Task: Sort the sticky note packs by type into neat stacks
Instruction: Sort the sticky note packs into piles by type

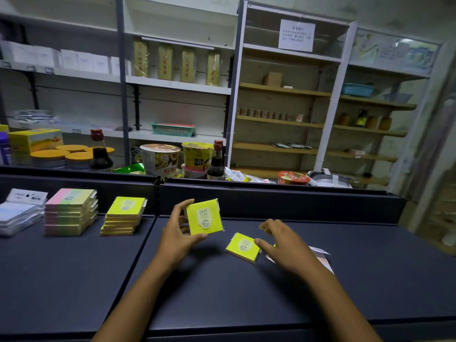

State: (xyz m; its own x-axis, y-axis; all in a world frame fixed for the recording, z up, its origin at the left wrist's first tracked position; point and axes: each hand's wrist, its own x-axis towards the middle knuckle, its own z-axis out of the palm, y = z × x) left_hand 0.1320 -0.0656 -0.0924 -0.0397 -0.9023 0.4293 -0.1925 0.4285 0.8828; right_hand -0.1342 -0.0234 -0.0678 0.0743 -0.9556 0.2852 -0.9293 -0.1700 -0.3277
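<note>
Far left on the dark shelf top (222, 280) sits a stack of white-and-blue packs (17, 215), sleeved in clear plastic, then just beside it a tall stack of pink-and-green packs (70, 213), edges a touch staggered, and next along the yellow stack (123, 217), several packs deep with a "2207" label on top. Moving on, the left hand (176, 233) has a single yellow pack (204, 217) off the surface, thumb under the bottom edge and fingers curled round the left side, label facing up at the camera. Same type as that yellow stack, so I read this as the carry step: the pack belongs over to the left, on top of its mates. To the right, a second yellow pack (243, 247) lies flat on the shelf top, and the right hand (281, 239) hovers spread over it, fingers loosely extended, thumb tip touching or nearly touching its right edge, gripping nothing. Under that wrist peeks a pale wrapped pack (320, 257), type hard to tell. Next move, to my eye, calls for squaring the held pack to the stack's edges before letting go, since that pile leans slightly; then the right hand can take the loose one.
</note>
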